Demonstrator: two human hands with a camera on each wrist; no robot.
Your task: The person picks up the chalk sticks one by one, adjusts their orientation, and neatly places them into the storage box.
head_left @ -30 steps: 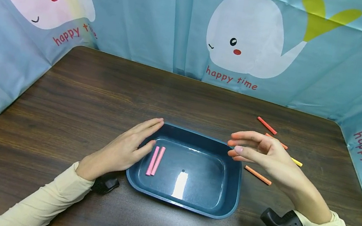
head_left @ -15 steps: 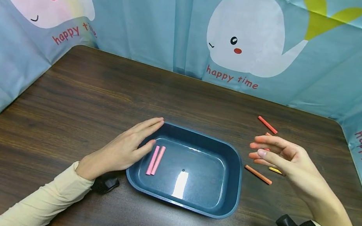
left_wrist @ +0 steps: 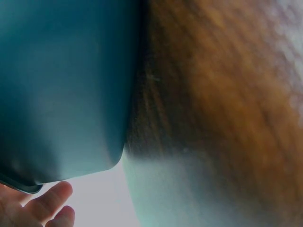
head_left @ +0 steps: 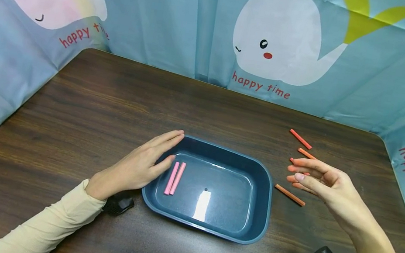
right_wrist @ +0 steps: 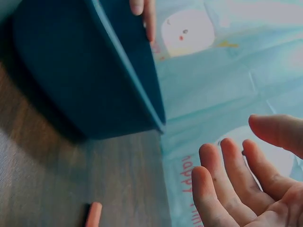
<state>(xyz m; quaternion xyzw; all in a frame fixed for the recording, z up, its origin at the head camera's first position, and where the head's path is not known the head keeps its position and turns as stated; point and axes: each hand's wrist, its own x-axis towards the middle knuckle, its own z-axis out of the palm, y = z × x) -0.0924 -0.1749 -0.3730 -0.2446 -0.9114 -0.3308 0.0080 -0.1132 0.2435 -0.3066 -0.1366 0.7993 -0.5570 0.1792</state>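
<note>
My left hand (head_left: 136, 164) rests with straight fingers along the left rim of a dark blue plastic tub (head_left: 206, 231); its fingertips also show in the left wrist view, by the tub's rim. Two pink chalk-like sticks (head_left: 174, 178) lie side by side in the tub. Right of the tub, my right hand (head_left: 326, 184) hovers over the table with fingers loosely bent and nothing held. Near it lie a red stick (head_left: 300, 139), an orange stick (head_left: 307, 153) and another orange stick (head_left: 289, 195). A further red stick (head_left: 291, 160) is mostly hidden behind the fingers.
The dark wood-grain table (head_left: 112, 94) extends on all sides of the tub. A light blue curtain (head_left: 164, 14) printed with whales hangs along its back and sides. Black wrist cameras sit under both cream sleeves (head_left: 53, 218).
My right hand has moved from the tub's right rim rightward over the loose sticks. The yellow stick has gone out of sight behind it. My left hand stays in place.
</note>
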